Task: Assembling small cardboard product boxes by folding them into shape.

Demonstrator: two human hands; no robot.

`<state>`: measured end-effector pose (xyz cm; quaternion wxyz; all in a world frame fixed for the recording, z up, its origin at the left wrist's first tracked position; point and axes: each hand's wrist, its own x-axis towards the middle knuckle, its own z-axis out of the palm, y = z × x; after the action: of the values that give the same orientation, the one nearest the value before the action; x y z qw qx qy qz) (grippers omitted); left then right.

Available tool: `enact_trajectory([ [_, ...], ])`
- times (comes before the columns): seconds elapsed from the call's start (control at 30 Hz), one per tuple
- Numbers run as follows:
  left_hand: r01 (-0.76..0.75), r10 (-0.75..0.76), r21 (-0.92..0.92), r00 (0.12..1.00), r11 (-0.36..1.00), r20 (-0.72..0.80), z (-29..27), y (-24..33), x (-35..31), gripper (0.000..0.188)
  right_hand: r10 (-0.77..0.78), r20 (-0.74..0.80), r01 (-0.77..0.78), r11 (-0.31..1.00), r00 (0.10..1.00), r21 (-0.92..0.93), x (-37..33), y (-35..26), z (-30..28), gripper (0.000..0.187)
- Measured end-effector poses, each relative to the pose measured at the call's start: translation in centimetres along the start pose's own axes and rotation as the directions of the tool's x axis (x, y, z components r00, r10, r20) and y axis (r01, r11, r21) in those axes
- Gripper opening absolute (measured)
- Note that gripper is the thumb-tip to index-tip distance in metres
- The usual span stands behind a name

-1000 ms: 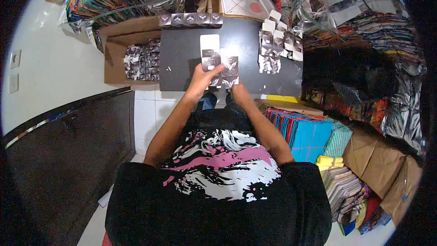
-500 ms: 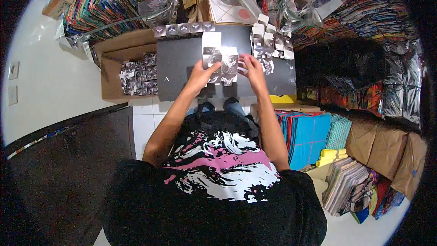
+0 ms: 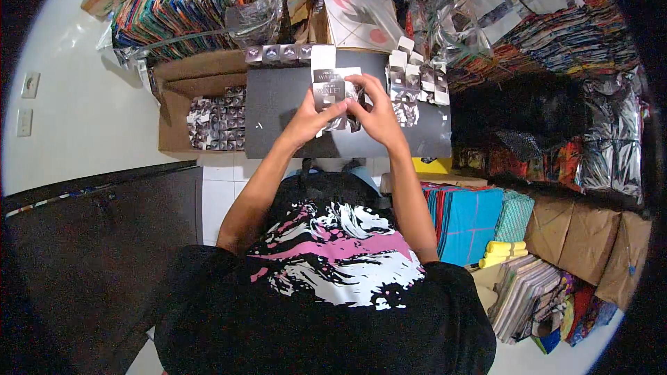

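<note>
My left hand (image 3: 306,123), right hand (image 3: 379,119) pinch open box (image 3: 326,90) over tabletop (image 3: 278,107); flap (image 3: 323,57) unclosed. Seem done: small boxes (image 3: 222,119) in carton (image 3: 171,111) left of tabletop, box row (image 3: 279,54) along tabletop's far edge. Seem unfinished: flap-up boxes (image 3: 410,82), tabletop's right.

Both hands (image 3: 377,117) close in on a dark, white-flapped carton (image 3: 328,88) over a gray desk (image 3: 276,103) here — small boxes (image 3: 222,119) packed in a cardboard box (image 3: 174,97) at left, white-flapped cartons (image 3: 410,85) clustered at right.
</note>
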<state>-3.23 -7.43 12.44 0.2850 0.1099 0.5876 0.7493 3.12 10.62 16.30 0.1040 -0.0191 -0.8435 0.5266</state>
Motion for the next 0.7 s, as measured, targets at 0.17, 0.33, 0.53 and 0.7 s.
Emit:
enact_trajectory([
  [0.17,-0.178,0.169,0.161,0.983,0.971,0.064,0.1,0.4,0.0,0.108,0.029,0.140,-0.095,0.867,0.990,0.489,-0.3,-0.7,0.7,0.036],
  [0.33,-0.247,0.315,0.576,0.949,0.779,-0.020,1.4,2.7,-0.8,0.130,0.147,0.201,-0.228,0.849,0.968,0.476,-0.8,-1.2,0.2,0.037],
  [0.53,-0.191,0.220,0.384,0.975,0.903,-0.032,0.5,3.3,0.0,0.056,0.341,0.008,-0.249,0.671,0.940,0.698,-0.7,-0.9,0.1,0.042],
  [0.7,-0.061,0.052,0.176,0.997,0.983,0.051,-0.5,2.5,0.1,0.031,0.337,-0.073,-0.207,0.720,0.939,0.662,-0.5,-1.0,0.3,0.037],
])
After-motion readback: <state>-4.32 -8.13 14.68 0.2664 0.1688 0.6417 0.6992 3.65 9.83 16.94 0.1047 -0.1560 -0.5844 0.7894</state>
